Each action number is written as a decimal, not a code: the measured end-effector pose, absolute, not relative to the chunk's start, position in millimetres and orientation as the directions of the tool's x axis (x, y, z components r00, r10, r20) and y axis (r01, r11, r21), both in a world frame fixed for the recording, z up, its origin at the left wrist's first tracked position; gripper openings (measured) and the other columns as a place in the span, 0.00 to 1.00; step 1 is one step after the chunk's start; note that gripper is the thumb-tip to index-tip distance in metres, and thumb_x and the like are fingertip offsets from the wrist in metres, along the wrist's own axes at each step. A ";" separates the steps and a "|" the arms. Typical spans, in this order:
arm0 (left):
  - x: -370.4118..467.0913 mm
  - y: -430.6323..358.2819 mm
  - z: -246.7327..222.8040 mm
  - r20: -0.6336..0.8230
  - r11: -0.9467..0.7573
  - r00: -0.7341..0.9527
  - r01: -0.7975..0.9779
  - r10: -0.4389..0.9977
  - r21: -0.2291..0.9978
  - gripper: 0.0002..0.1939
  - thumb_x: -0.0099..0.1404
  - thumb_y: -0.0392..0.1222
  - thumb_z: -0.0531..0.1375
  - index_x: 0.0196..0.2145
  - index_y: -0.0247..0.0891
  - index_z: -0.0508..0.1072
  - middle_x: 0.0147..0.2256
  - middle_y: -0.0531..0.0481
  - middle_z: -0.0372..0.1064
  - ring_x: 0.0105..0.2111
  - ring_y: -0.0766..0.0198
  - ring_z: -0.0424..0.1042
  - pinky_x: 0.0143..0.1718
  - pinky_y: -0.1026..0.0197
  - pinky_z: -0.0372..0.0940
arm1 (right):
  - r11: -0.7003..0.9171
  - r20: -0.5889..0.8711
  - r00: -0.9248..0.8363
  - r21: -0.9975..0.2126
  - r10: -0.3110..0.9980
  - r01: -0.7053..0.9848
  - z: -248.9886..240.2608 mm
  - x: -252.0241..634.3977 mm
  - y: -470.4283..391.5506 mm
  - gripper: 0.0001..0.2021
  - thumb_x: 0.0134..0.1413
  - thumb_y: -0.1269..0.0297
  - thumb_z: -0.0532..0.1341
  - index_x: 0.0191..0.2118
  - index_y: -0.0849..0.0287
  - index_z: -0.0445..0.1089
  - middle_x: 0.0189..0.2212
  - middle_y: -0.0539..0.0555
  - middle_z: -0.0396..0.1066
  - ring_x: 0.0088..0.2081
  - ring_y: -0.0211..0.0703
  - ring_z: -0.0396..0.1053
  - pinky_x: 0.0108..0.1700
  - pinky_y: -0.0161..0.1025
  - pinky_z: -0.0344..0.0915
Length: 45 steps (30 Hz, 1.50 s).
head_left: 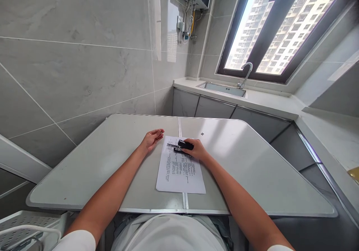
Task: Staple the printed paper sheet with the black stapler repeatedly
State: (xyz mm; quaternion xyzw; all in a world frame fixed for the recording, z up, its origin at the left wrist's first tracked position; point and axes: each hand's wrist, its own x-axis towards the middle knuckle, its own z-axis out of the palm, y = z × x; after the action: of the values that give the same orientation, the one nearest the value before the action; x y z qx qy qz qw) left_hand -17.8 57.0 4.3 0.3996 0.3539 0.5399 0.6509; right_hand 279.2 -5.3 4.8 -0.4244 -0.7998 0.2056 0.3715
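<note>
A black stapler [185,145] is held in my right hand [198,150], over the upper part of a printed white sheet [181,172]. Its top is raised, with a metal strip pointing left. Just left of the paper's top edge, my left hand [152,139] has its thumb and fingertips pinched together; whatever they hold is too small to name. Two small dark pieces [202,134] lie on the table to the right, beyond the stapler.
The pale folding table [241,168] has a metal seam down its middle. A tiled wall stands at the left. Beyond the table is a counter [269,99] with a sink [223,89] and faucet [246,73]. A white rack [30,225] sits at the lower left.
</note>
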 end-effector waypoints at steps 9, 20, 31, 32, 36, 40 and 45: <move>-9.0 48.5 8.9 0.019 0.019 0.208 -0.180 0.978 0.983 0.27 0.46 0.54 0.79 0.41 0.37 0.85 0.34 0.43 0.80 0.44 0.52 0.78 0.54 0.50 0.66 | 0.525 0.404 -0.335 -0.647 0.851 0.554 5.6 279.5 -5.7 0.15 0.53 0.54 0.69 0.44 0.55 0.78 0.35 0.51 0.79 0.34 0.47 0.73 0.41 0.43 0.69; -4.3 44.4 10.5 0.138 -0.109 0.230 -0.134 0.963 0.985 0.28 0.51 0.55 0.76 0.46 0.38 0.82 0.40 0.41 0.80 0.45 0.50 0.79 0.52 0.49 0.67 | 0.534 0.421 -0.329 -0.650 0.845 0.540 4.1 279.6 -5.1 0.13 0.53 0.56 0.69 0.43 0.54 0.78 0.33 0.49 0.78 0.33 0.44 0.73 0.40 0.42 0.68; 5.3 23.2 19.3 0.295 -0.377 0.342 0.206 0.892 0.903 0.24 0.50 0.55 0.75 0.44 0.45 0.82 0.38 0.46 0.82 0.43 0.49 0.77 0.46 0.51 0.67 | 0.538 0.423 -0.333 -0.635 0.843 0.555 4.4 278.5 -5.1 0.13 0.51 0.55 0.70 0.43 0.53 0.79 0.35 0.51 0.80 0.34 0.48 0.74 0.42 0.45 0.70; 5.4 22.9 19.1 0.291 -0.374 0.349 0.198 0.891 0.906 0.24 0.49 0.56 0.76 0.43 0.46 0.82 0.37 0.46 0.82 0.41 0.49 0.77 0.45 0.51 0.67 | 0.539 0.425 -0.333 -0.635 0.842 0.553 4.2 278.5 -4.9 0.14 0.51 0.56 0.70 0.43 0.53 0.79 0.35 0.51 0.80 0.35 0.48 0.75 0.42 0.45 0.70; 5.3 22.7 19.1 0.299 -0.393 0.375 0.206 0.878 0.896 0.25 0.48 0.58 0.76 0.42 0.46 0.83 0.37 0.47 0.82 0.39 0.51 0.77 0.44 0.52 0.66 | 0.548 0.431 -0.339 -0.634 0.836 0.546 3.2 278.5 -4.2 0.14 0.51 0.57 0.71 0.44 0.53 0.79 0.38 0.52 0.80 0.36 0.49 0.76 0.44 0.46 0.71; 5.7 21.5 20.1 0.305 -0.450 0.440 0.275 0.845 0.849 0.22 0.54 0.55 0.73 0.44 0.46 0.82 0.38 0.48 0.83 0.40 0.52 0.76 0.47 0.52 0.64 | 0.548 0.422 -0.349 -0.633 0.837 0.547 2.7 278.1 -3.9 0.14 0.50 0.58 0.71 0.44 0.53 0.79 0.37 0.51 0.80 0.36 0.49 0.75 0.44 0.46 0.70; 7.3 20.4 20.2 0.324 -0.484 0.469 0.273 0.822 0.832 0.20 0.56 0.53 0.72 0.45 0.46 0.82 0.38 0.48 0.83 0.41 0.51 0.76 0.50 0.50 0.63 | 0.559 0.426 -0.362 -0.628 0.829 0.541 4.0 277.0 -5.0 0.14 0.52 0.56 0.70 0.43 0.53 0.79 0.35 0.51 0.80 0.35 0.48 0.75 0.43 0.45 0.70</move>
State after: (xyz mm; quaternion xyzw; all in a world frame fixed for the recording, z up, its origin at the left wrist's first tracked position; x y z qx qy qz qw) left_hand 7.3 20.4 20.2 0.7752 0.3530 0.3753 0.3656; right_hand 277.0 -5.0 4.0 -0.4273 -0.8018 0.1949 0.3695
